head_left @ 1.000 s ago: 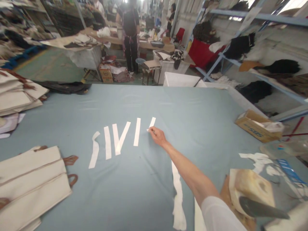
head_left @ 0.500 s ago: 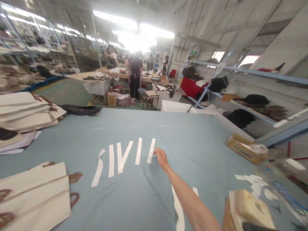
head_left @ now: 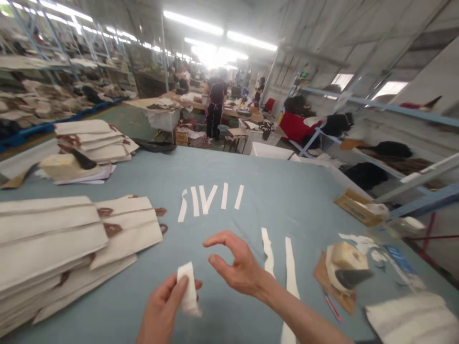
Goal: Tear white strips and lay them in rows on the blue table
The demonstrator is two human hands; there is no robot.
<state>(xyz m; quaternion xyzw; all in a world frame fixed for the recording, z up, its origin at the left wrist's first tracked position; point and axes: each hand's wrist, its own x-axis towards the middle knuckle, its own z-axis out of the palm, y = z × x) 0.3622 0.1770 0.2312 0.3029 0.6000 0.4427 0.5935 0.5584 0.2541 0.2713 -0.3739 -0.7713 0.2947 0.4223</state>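
Observation:
My left hand [head_left: 167, 306] pinches a small bundle of white strips [head_left: 187, 291] between thumb and fingers, low over the blue-grey tabletop [head_left: 215, 162]. Just right of it, my right hand [head_left: 233, 263] hovers with thumb and forefinger curved apart, holding nothing. Ahead of both hands, several short white strips [head_left: 224, 196] lie in a loose row, two of them meeting in a V. Two longer white strips, a wavy one [head_left: 267, 251] and a straighter one [head_left: 291, 267], run toward me on the right, partly hidden by my right forearm.
Stacked cream fabric pieces with brown handles [head_left: 46, 239] cover the left side. At the right sit a yellowish block with a black part [head_left: 347, 263], a pink cutter [head_left: 333, 306], a cardboard box [head_left: 358, 208] and a folded cream piece [head_left: 412, 317]. A person [head_left: 216, 100] stands beyond the table.
My right hand has drawn back from the rightmost short strip toward me. My left hand has come into view with the white bundle. The view has turned left and downward.

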